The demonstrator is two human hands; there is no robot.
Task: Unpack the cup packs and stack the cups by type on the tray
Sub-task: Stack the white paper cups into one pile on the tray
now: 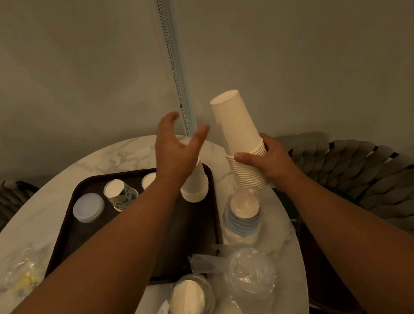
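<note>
My right hand [266, 163] grips a tall upside-down stack of plain white paper cups [239, 134], held tilted in the air above the table's right side. My left hand [175, 152] hovers open beside it, fingers spread, holding nothing, above the dark tray [82, 232]. On the tray stand an upside-down white cup stack [196, 185], a patterned cup stack [120, 193], a stack of clear lids or cups [88, 207], and one more white cup [148, 180], partly hidden by my left arm.
Right of the tray a blue-banded cup stack [244, 218] stands in plastic wrap. Near me lie a wrapped clear cup pack [251, 273], a wrapped white pack [188, 302] and crumpled plastic [23, 278] at the left. Woven chairs flank the round marble table [116, 157].
</note>
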